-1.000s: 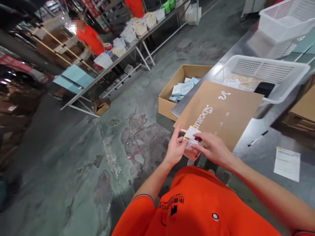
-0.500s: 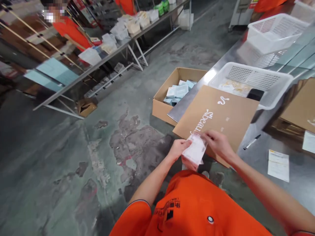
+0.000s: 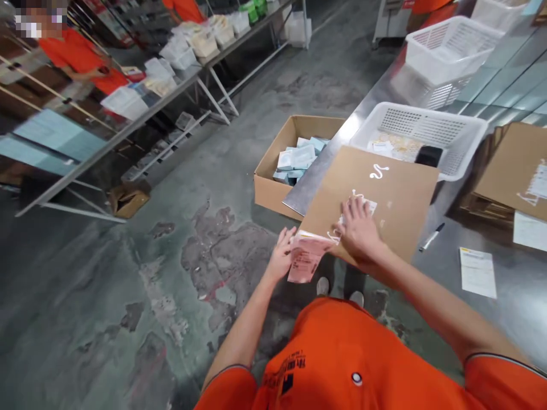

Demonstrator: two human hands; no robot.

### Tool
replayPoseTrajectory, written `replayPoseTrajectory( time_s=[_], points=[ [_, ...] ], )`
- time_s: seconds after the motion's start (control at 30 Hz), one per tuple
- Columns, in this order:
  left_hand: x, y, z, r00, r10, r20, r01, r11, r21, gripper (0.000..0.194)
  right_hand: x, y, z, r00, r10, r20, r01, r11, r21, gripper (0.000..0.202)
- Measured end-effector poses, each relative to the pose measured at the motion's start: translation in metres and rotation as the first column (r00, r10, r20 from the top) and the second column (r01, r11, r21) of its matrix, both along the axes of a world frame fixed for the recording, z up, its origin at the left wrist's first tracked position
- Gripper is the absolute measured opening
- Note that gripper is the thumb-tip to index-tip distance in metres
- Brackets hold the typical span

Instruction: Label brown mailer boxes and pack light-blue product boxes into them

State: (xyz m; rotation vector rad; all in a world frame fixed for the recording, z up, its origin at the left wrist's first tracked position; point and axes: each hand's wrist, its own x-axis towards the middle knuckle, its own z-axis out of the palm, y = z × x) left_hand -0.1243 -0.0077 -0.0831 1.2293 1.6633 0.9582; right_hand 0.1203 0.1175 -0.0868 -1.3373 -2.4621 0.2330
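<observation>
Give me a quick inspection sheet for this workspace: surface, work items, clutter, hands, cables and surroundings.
Surface: metal table, shiny
Work items: printed brown cardboard on the table; pink-faced papers in hand; white label on the cardboard
Clutter: pen, loose paper slip, white basket holding a dark item
Hands: left hand grips the papers; right hand lies on the cardboard, fingers at the label
Cables: nothing seen
Surroundings: open carton of pale blue boxes; person in orange at another table; floor patchy
</observation>
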Motion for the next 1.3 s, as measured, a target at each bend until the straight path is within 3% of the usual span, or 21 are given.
replayPoseTrajectory(
  time_s=[0.1, 0.13, 0.2, 0.23, 0.3, 0.37, 0.47, 0.57, 0.67, 0.8, 0.83, 0.87, 0.93, 0.97, 1.0, 1.03, 1.07, 1.1, 1.13, 1.2, 1.3],
  points=[
    [0.001, 0.025, -0.004, 0.970, -0.140, -0.197, 0.148, 0.989, 0.027, 0.023, 0.003, -0.046, -0.017, 0.948, 0.312, -0.056, -0.313, 0.950, -0.004, 0.053],
    [0.004, 0.025, -0.006, 0.956, -0.166, -0.242, 0.175, 0.984, 0.018, 0.023, 0.014, -0.056, -0.021, 0.948, 0.307, -0.083, -0.308, 0.951, 0.003, 0.050],
    [0.015, 0.016, -0.009, 0.927, -0.190, -0.323, 0.208, 0.978, 0.022, 0.020, 0.050, -0.067, -0.026, 0.989, -0.003, -0.148, 0.005, 1.000, 0.018, 0.050],
    [0.022, 0.008, -0.009, 0.915, -0.199, -0.351, 0.224, 0.974, 0.032, 0.019, 0.073, -0.069, -0.027, 0.952, -0.245, -0.186, 0.248, 0.969, -0.006, 0.053],
    [0.039, -0.010, -0.004, 0.908, -0.228, -0.353, 0.258, 0.965, 0.041, 0.019, 0.118, -0.071, -0.027, 0.761, -0.606, -0.232, 0.584, 0.795, -0.161, 0.062],
    [0.056, -0.023, 0.006, 0.931, -0.254, -0.263, 0.272, 0.962, 0.030, 0.023, 0.160, -0.073, -0.023, 0.622, -0.736, -0.266, 0.644, 0.675, -0.361, 0.067],
    [0.080, -0.026, 0.025, 0.978, -0.209, -0.017, 0.209, 0.978, -0.029, 0.033, 0.214, -0.076, -0.004, 0.496, -0.791, -0.358, 0.648, 0.611, -0.454, 0.070],
    [0.102, -0.018, 0.038, 0.984, -0.125, 0.129, 0.140, 0.984, -0.114, 0.041, 0.275, -0.063, 0.030, 0.409, -0.784, -0.467, 0.770, 0.571, -0.284, 0.060],
    [0.119, -0.013, 0.039, 0.977, -0.129, 0.169, 0.154, 0.978, -0.143, 0.041, 0.351, -0.028, 0.069, 0.353, -0.786, -0.507, 0.872, 0.473, -0.126, 0.050],
    [0.132, -0.016, 0.031, 0.970, -0.153, 0.191, 0.189, 0.965, -0.183, 0.039, 0.427, 0.028, 0.105, 0.261, -0.910, -0.322, 0.929, 0.327, -0.171, 0.048],
    [0.135, -0.018, 0.030, 0.970, -0.148, 0.192, 0.186, 0.963, -0.195, 0.039, 0.428, 0.038, 0.109, 0.277, -0.919, -0.281, 0.931, 0.329, -0.157, 0.054],
    [0.137, -0.018, 0.029, 0.972, -0.140, 0.189, 0.179, 0.962, -0.206, 0.039, 0.419, 0.047, 0.110, 0.341, -0.903, -0.262, 0.914, 0.383, -0.131, 0.060],
    [0.142, -0.019, 0.030, 0.979, -0.112, 0.170, 0.148, 0.964, -0.221, 0.038, 0.370, 0.054, 0.104, 0.577, -0.757, -0.308, 0.761, 0.635, -0.134, 0.071],
    [0.143, -0.019, 0.031, 0.983, -0.099, 0.155, 0.132, 0.966, -0.221, 0.039, 0.333, 0.052, 0.098, 0.713, -0.599, -0.365, 0.579, 0.796, -0.174, 0.072],
    [0.144, -0.018, 0.033, 0.986, -0.090, 0.142, 0.120, 0.969, -0.215, 0.040, 0.291, 0.046, 0.091, 0.766, -0.446, -0.462, 0.360, 0.894, -0.266, 0.073],
    [0.144, -0.017, 0.034, 0.987, -0.090, 0.133, 0.116, 0.972, -0.206, 0.041, 0.247, 0.036, 0.084, 0.788, -0.291, -0.542, 0.073, 0.919, -0.387, 0.074],
    [0.142, -0.016, 0.036, 0.986, -0.098, 0.132, 0.123, 0.972, -0.200, 0.043, 0.206, 0.023, 0.077, 0.787, -0.164, -0.595, -0.150, 0.884, -0.442, 0.071],
    [0.139, -0.014, 0.038, 0.982, -0.116, 0.148, 0.144, 0.970, -0.196, 0.042, 0.169, 0.009, 0.071, 0.790, -0.091, -0.606, -0.262, 0.844, -0.468, 0.059],
    [0.136, -0.012, 0.040, 0.974, -0.132, 0.186, 0.167, 0.968, -0.186, 0.040, 0.137, -0.005, 0.065, 0.795, -0.041, -0.605, -0.329, 0.809, -0.487, 0.047],
    [0.130, -0.006, 0.046, 0.944, -0.131, 0.303, 0.176, 0.976, -0.126, 0.041, 0.093, -0.027, 0.055, 0.811, -0.018, -0.585, -0.342, 0.796, -0.499, 0.047],
    [0.128, 0.004, 0.052, 0.920, -0.011, 0.392, 0.022, 0.999, -0.024, 0.060, 0.062, -0.046, 0.042, 0.807, -0.026, -0.590, -0.342, 0.794, -0.503, 0.057]
  ],
)
